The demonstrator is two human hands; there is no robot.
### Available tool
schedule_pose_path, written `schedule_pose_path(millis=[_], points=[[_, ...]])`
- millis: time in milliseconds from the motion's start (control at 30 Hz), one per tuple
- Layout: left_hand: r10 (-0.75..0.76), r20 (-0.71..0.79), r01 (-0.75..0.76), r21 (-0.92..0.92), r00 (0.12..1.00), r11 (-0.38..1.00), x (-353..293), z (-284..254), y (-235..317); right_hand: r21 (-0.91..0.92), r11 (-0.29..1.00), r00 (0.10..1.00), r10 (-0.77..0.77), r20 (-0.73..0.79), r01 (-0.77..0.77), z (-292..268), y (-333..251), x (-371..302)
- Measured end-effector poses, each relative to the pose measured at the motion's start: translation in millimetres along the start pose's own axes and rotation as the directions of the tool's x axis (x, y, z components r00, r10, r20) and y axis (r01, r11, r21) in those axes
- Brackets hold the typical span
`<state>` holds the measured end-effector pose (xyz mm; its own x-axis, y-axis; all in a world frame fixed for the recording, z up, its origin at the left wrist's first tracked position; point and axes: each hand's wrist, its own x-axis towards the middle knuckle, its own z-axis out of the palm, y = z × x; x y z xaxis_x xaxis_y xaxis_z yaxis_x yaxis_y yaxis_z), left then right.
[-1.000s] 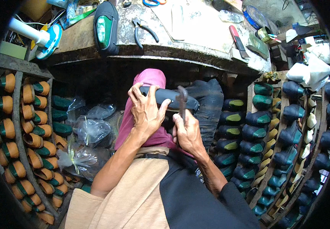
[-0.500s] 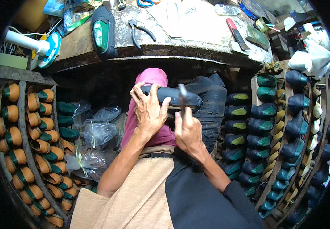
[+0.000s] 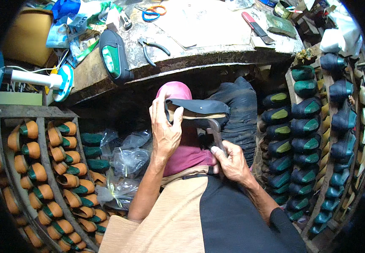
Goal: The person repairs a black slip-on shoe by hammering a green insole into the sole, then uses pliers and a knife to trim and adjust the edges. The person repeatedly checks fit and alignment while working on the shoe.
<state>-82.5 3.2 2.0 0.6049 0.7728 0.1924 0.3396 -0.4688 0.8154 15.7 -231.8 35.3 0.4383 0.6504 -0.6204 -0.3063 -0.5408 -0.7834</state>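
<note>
A black shoe (image 3: 199, 107) lies sideways over my lap, a tan strip showing along its lower edge. My left hand (image 3: 164, 133) grips its left end, thumb on the near side and fingers around the far side. Just below the shoe's right end, a hammer (image 3: 215, 130) with a dark, curved head is in my right hand (image 3: 235, 163), thumb pressed along the handle. The hammer's head is close under the shoe; whether they touch I cannot tell. Pink cloth (image 3: 186, 147) covers my knee beneath the shoe.
Ahead, a worn bench (image 3: 178, 63) bears pliers (image 3: 152, 49), scissors (image 3: 151, 13), a red-handled knife (image 3: 256, 27) and a dark shoe with green inside (image 3: 114, 57). Racks of orange shoes (image 3: 35, 173) stand left, dark shoes (image 3: 305, 143) right. Clear plastic bags (image 3: 127, 162) lie by my left arm.
The hammer has come down off the shoe toward me and turned. The shoe has tilted, exposing its tan edge. My view has shifted, so the bench and racks appear displaced.
</note>
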Motion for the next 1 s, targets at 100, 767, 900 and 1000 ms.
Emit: schedule_pose_path(millis=[100, 767, 900, 1000], points=[[-0.017, 0.016, 0.018, -0.01, 1.0, 1.0, -1, 2, -2, 0.166, 0.983, 0.987, -0.096, 0.13, 0.074, 24, -8, 3], [-0.121, -0.024, 0.121, 0.001, 0.992, 0.993, -36, -1, 25, 0.652, 0.747, 0.932, -0.132, 0.338, -0.13, 41, 11, 16], [-0.142, -0.029, 0.143, 0.046, 0.989, 0.989, -32, -4, 34, 0.622, 0.778, 0.929, -0.16, 0.334, -0.09, 33, 7, 15], [-0.184, -0.017, 0.184, 0.081, 0.983, 0.979, -28, -4, 38, 0.609, 0.777, 0.922, -0.107, 0.373, -0.156, 19, 0, 14]])
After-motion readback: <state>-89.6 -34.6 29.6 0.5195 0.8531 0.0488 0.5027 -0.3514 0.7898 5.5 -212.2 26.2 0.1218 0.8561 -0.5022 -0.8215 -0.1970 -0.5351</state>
